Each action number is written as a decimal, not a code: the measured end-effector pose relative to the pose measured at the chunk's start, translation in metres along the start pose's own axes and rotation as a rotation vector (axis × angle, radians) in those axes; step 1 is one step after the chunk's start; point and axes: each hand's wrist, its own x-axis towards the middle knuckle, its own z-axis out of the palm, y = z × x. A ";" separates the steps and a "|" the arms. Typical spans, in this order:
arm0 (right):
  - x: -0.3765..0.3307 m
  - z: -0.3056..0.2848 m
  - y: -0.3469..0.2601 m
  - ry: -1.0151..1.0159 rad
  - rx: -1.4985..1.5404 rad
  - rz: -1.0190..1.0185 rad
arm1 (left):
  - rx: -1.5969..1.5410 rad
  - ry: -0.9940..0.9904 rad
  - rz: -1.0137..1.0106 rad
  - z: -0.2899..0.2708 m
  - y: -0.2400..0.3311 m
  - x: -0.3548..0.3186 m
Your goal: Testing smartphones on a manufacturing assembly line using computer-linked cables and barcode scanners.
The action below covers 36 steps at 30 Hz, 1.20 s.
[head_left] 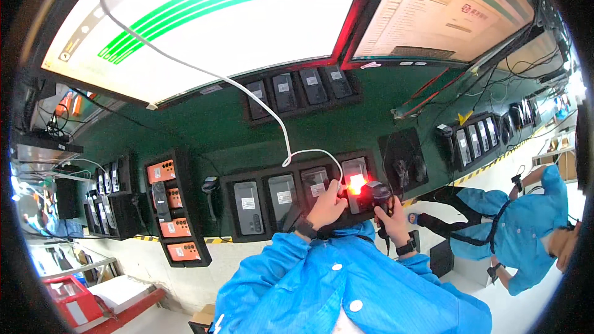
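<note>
My right hand (392, 222) is wrapped round the handle of a black barcode scanner (378, 192). Its red light falls on the label of a dark phone (354, 168) at the right end of a black tray (266, 176). Beside that phone, my left hand (327, 207) pinches the end of a white cable (286, 142), which runs down from above past the large screen. The cable's tip is hidden at the fingers, so I cannot tell whether it is plugged in. Other labelled phones (249, 207) lie in the tray's slots to the left.
Two lit monitors (235, 31) stand behind the green bench. A second phone tray (266, 114) lies below them. Left are a tray of orange phones (184, 226) and another scanner (211, 192); a black mat (402, 158) lies right. A blue-coated person (520, 229) is at far right.
</note>
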 end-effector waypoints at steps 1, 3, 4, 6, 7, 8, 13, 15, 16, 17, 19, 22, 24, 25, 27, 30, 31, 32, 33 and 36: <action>0.000 0.001 -0.001 -0.014 0.019 0.003 | 0.076 -0.005 -0.041 0.003 0.000 0.006; 0.003 -0.002 0.004 -0.027 0.032 -0.009 | 0.170 0.011 -0.062 0.008 0.005 0.016; 0.004 -0.004 0.004 -0.027 0.037 -0.008 | 0.174 0.009 -0.064 0.010 0.008 0.021; 0.007 -0.005 0.002 -0.025 0.029 -0.019 | 0.355 0.031 -0.101 0.015 0.012 0.029; 0.010 -0.009 0.004 -0.027 0.033 -0.021 | 0.361 0.032 -0.101 0.020 0.012 0.032; 0.016 -0.013 0.006 0.009 0.034 -0.048 | 0.344 0.091 -0.095 0.025 0.011 0.036; 0.087 -0.028 0.024 0.226 0.033 -0.173 | 0.141 0.329 -0.022 0.063 -0.036 0.058; 0.124 -0.032 0.051 0.336 -0.166 -0.297 | 0.274 0.408 0.016 0.066 -0.008 0.063; 0.141 -0.031 0.071 0.438 -0.363 -0.351 | 0.405 0.502 0.034 0.065 0.007 0.063; 0.152 -0.031 0.086 0.418 -0.347 -0.369 | 0.431 0.560 0.011 0.063 0.013 0.063; 0.163 -0.031 0.122 0.387 -0.357 -0.308 | 0.385 0.509 -0.040 0.052 0.026 0.060; 0.173 -0.020 0.124 0.420 -0.396 -0.312 | 0.311 0.466 -0.079 0.041 0.006 0.067; 0.166 -0.016 0.105 0.457 -0.441 -0.260 | 0.160 0.442 -0.120 0.036 0.002 0.071; 0.167 -0.017 0.090 0.379 -0.003 -0.255 | 0.091 0.454 -0.085 0.034 0.012 0.067; 0.153 -0.009 0.034 0.201 0.489 -0.252 | 0.083 0.434 -0.031 0.028 0.016 0.063; 0.112 -0.009 -0.056 -0.148 0.272 -0.389 | 0.074 0.340 -0.018 0.025 0.046 0.045; 0.103 -0.006 -0.073 -0.146 0.271 -0.364 | 0.039 0.332 0.037 0.025 0.049 0.042; 0.095 -0.002 -0.087 -0.203 0.180 -0.396 | 0.000 0.326 0.094 0.024 0.052 0.038; 0.093 0.000 -0.094 -0.260 0.091 -0.436 | 0.125 0.310 0.080 0.022 0.056 0.035; 0.089 0.001 -0.096 -0.277 -0.145 -0.423 | 0.098 0.311 0.128 0.024 0.076 0.027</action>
